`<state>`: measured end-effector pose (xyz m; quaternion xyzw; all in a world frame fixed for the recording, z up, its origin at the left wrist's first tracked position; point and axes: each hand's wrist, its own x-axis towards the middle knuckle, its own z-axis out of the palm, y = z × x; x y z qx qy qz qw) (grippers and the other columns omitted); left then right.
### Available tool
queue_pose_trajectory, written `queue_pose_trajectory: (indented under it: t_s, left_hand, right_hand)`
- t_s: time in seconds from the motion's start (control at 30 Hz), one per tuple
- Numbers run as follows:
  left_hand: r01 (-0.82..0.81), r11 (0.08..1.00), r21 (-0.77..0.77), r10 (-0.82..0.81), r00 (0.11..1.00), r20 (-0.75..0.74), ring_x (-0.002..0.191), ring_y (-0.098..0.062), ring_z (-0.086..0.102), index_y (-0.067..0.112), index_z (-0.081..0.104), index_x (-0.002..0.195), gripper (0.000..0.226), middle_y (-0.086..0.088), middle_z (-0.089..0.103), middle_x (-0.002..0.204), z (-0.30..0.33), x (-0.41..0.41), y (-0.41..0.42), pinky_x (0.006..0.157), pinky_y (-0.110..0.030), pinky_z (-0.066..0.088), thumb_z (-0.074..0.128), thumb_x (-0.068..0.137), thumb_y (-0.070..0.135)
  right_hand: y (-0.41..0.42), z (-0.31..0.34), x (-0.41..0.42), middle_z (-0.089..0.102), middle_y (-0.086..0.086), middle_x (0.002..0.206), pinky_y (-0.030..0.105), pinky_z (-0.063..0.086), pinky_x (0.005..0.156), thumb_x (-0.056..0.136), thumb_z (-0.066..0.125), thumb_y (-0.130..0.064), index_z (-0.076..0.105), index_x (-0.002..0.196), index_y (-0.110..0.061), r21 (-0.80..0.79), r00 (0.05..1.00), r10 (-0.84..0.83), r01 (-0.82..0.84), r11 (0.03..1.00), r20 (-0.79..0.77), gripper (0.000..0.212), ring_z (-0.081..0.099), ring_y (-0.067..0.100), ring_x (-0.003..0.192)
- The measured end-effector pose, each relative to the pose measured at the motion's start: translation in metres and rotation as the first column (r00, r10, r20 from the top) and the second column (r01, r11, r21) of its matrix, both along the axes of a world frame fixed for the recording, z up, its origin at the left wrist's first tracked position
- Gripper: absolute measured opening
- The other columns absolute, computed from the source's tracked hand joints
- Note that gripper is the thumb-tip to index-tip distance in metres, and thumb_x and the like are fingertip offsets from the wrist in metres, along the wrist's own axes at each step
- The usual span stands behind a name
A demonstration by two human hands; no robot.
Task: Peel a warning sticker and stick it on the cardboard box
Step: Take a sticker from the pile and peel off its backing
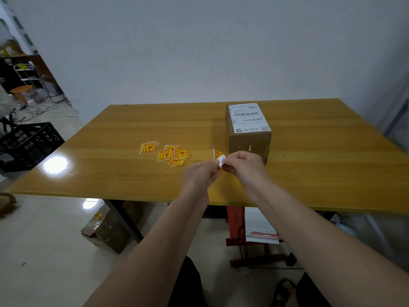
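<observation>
A brown cardboard box (249,140) with a white shipping label on top stands on the wooden table (321,165), right of centre. Just in front of its near left corner, both my hands meet over the table. My left hand (202,172) and my right hand (242,162) pinch one yellow and red warning sticker (218,154); its white backing (222,161) curls between the fingertips. Several more warning stickers (172,155) lie scattered on the table to the left, with a small stack (148,148) further left.
A black plastic crate (28,144) stands on the floor at the table's left. Under the table are a taped carton (104,227), a red stool (238,224) and papers with a pen (261,231). The white wall rises right behind the table.
</observation>
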<state>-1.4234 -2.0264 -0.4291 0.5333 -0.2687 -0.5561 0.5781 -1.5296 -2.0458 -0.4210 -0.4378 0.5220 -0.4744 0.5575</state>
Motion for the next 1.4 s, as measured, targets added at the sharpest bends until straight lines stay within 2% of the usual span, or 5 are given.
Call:
queue_pose_trajectory:
  t_s: [0.4,0.63,0.8,1.17,1.4]
  left_hand:
    - [-0.062,0.998,0.029,0.062,0.998,-0.012,0.091,-0.020,0.062,0.007,0.060,0.082,0.005,-0.010,0.065,0.088,0.000,-0.010,-0.003,0.085,-0.027,0.051,0.061,0.087,0.007]
    - [-0.048,0.999,-0.005,0.048,0.995,0.084,0.094,-0.022,0.060,0.011,0.064,0.084,0.007,-0.013,0.067,0.094,0.004,-0.008,0.002,0.092,-0.033,0.049,0.060,0.089,0.012]
    - [0.015,0.999,-0.052,-0.007,0.987,0.158,0.093,-0.021,0.057,0.017,0.066,0.076,0.014,-0.009,0.066,0.089,0.009,-0.016,0.008,0.096,-0.037,0.048,0.060,0.088,0.012]
    - [0.114,0.991,-0.075,-0.117,0.993,-0.035,0.101,-0.030,0.066,-0.011,0.059,0.109,0.026,-0.023,0.067,0.107,0.012,-0.017,0.006,0.087,-0.033,0.055,0.048,0.091,0.004]
    - [0.100,0.994,-0.047,-0.091,0.982,0.165,0.100,-0.032,0.066,-0.002,0.069,0.092,0.018,-0.024,0.069,0.101,0.003,-0.016,0.003,0.090,-0.036,0.054,0.065,0.086,0.014]
  right_hand:
    - [0.000,-0.002,-0.008,0.066,0.009,0.080,0.037,0.055,0.091,0.076,0.064,0.002,0.063,0.063,-0.007,-0.047,1.000,-0.026,0.026,0.999,0.005,0.017,0.063,0.017,0.081]
    - [-0.002,0.000,-0.017,0.070,0.014,0.090,0.033,0.056,0.088,0.079,0.066,0.002,0.069,0.092,0.002,-0.026,0.998,0.052,-0.052,0.998,0.021,0.013,0.067,0.022,0.085]
    - [-0.001,0.006,-0.017,0.066,0.007,0.078,0.034,0.057,0.079,0.075,0.077,-0.017,0.065,0.074,-0.007,-0.036,0.996,0.077,-0.078,0.996,-0.037,0.015,0.063,0.017,0.076]
    - [-0.001,0.008,-0.027,0.063,0.008,0.069,0.019,0.053,0.058,0.081,0.068,-0.002,0.062,0.073,-0.003,-0.126,0.994,0.059,-0.070,0.990,-0.088,0.010,0.058,0.013,0.059]
    - [0.001,0.010,-0.030,0.061,0.011,0.066,0.017,0.049,0.050,0.082,0.066,-0.002,0.063,0.082,0.003,-0.183,0.978,0.072,-0.108,0.977,-0.196,0.006,0.056,0.013,0.054]
